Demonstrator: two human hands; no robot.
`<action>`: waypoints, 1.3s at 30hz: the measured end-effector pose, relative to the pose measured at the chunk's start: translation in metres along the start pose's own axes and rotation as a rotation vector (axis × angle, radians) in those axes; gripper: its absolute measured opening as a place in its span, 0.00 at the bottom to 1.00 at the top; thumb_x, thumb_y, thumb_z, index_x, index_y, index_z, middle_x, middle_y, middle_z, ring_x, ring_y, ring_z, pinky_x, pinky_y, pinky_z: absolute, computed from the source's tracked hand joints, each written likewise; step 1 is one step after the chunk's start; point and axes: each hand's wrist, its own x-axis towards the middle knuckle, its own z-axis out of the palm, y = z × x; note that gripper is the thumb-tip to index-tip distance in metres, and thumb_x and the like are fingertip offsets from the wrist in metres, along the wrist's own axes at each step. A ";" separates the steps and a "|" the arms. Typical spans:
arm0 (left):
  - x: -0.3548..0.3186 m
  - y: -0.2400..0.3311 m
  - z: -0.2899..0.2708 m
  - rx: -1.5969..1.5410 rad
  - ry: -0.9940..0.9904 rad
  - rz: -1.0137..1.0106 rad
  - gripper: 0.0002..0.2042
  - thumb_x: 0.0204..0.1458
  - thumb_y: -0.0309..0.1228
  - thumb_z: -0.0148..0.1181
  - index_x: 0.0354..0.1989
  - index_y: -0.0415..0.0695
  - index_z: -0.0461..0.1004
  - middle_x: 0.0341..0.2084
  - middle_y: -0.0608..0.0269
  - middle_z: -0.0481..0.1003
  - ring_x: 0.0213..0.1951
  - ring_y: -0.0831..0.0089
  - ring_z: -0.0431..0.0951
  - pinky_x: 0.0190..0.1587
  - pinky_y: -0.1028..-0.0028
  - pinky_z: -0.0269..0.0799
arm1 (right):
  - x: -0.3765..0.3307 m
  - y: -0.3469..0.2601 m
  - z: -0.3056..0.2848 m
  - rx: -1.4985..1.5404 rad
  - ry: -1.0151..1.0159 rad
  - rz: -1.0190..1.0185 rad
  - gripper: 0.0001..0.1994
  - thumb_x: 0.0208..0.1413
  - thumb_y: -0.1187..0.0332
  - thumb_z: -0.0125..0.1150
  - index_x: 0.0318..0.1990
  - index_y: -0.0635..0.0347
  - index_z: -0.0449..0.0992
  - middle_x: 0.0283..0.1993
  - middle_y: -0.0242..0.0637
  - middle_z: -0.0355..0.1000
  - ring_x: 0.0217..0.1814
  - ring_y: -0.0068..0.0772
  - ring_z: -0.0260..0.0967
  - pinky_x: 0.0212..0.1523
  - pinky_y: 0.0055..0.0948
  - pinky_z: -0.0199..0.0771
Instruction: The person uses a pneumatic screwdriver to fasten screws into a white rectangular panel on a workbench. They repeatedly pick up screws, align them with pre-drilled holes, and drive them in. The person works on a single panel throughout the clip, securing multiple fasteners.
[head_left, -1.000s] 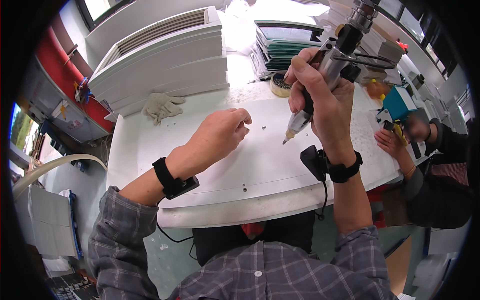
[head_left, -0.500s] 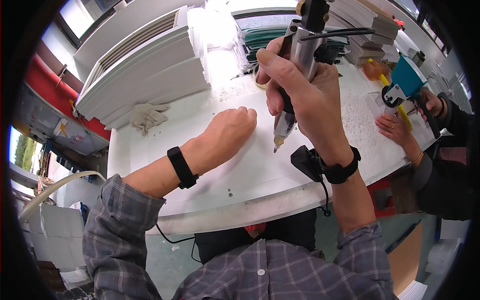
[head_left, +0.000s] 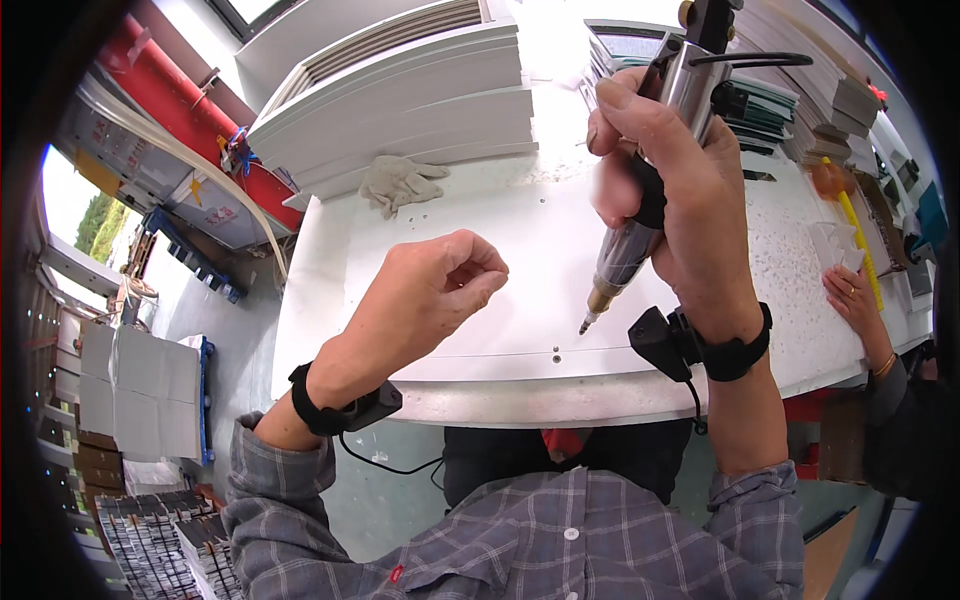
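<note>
My right hand (head_left: 695, 195) grips silver tool (head_left: 625, 255) at 2 o'clock; tip now nearer two small round pieces (head_left: 556, 358), its 7 o'clock, seemingly within easy reach. Left hand (head_left: 415, 300), fingers loosely curled; cannot tell if anything's pinched.

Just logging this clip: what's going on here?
A person's right hand grips a silver and black tool, its tip angled down over a white sheet near two small round dots. The left hand hovers with fingers curled; whether it holds anything small can't be seen. A pale glove lies beyond it, and another person's hand is at the right.
</note>
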 end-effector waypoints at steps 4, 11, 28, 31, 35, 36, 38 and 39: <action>-0.068 -0.041 -0.006 -0.281 0.205 -0.222 0.06 0.61 0.25 0.63 0.40 0.37 0.74 0.31 0.64 0.78 0.31 0.80 0.77 0.38 0.79 0.78 | -0.007 0.006 0.027 0.223 -0.019 0.081 0.11 0.61 0.61 0.64 0.33 0.59 0.75 0.27 0.31 0.71 0.17 0.16 0.64 0.19 0.24 0.68; -0.122 -0.085 0.014 -0.883 0.321 -0.238 0.06 0.62 0.23 0.61 0.42 0.39 0.70 0.40 0.58 0.78 0.41 0.76 0.80 0.49 0.73 0.81 | -0.020 0.027 0.088 0.345 -0.054 0.059 0.10 0.67 0.60 0.55 0.38 0.55 0.66 0.31 0.30 0.66 0.17 0.14 0.60 0.19 0.20 0.67; -0.141 -0.105 0.017 -1.109 0.313 -0.224 0.08 0.62 0.26 0.62 0.45 0.42 0.69 0.40 0.60 0.78 0.44 0.73 0.81 0.49 0.72 0.83 | -0.023 0.055 0.134 0.299 -0.135 0.011 0.09 0.71 0.60 0.50 0.42 0.54 0.65 0.33 0.29 0.68 0.17 0.14 0.58 0.18 0.19 0.66; -0.140 -0.108 0.017 -1.112 0.312 -0.216 0.08 0.63 0.26 0.62 0.45 0.42 0.69 0.40 0.60 0.78 0.44 0.73 0.81 0.50 0.71 0.82 | -0.023 0.057 0.138 0.305 -0.136 0.012 0.09 0.71 0.60 0.50 0.42 0.54 0.65 0.34 0.29 0.68 0.17 0.14 0.58 0.18 0.19 0.67; -0.140 -0.109 0.017 -1.114 0.312 -0.225 0.08 0.63 0.26 0.62 0.45 0.42 0.69 0.40 0.60 0.78 0.44 0.73 0.81 0.50 0.71 0.82 | -0.022 0.059 0.138 0.277 -0.162 -0.005 0.09 0.71 0.60 0.50 0.42 0.54 0.64 0.33 0.29 0.68 0.17 0.14 0.59 0.17 0.20 0.67; -0.140 -0.110 0.017 -1.118 0.319 -0.217 0.08 0.62 0.26 0.62 0.45 0.42 0.69 0.40 0.61 0.78 0.44 0.74 0.81 0.50 0.71 0.82 | -0.021 0.059 0.139 0.277 -0.167 -0.006 0.09 0.71 0.60 0.50 0.42 0.54 0.64 0.33 0.29 0.68 0.17 0.14 0.59 0.17 0.20 0.67; -0.140 -0.112 0.018 -1.124 0.331 -0.202 0.08 0.62 0.25 0.62 0.45 0.43 0.69 0.40 0.61 0.78 0.45 0.74 0.81 0.50 0.72 0.81 | -0.021 0.060 0.141 0.323 -0.156 0.010 0.09 0.69 0.61 0.53 0.41 0.56 0.66 0.33 0.32 0.69 0.17 0.16 0.60 0.18 0.22 0.68; -0.140 -0.112 0.019 -1.122 0.336 -0.193 0.08 0.62 0.25 0.62 0.45 0.43 0.69 0.40 0.62 0.78 0.45 0.74 0.80 0.50 0.72 0.81 | -0.022 0.059 0.142 0.366 -0.136 0.025 0.10 0.67 0.62 0.55 0.40 0.58 0.68 0.33 0.35 0.69 0.17 0.17 0.61 0.19 0.23 0.68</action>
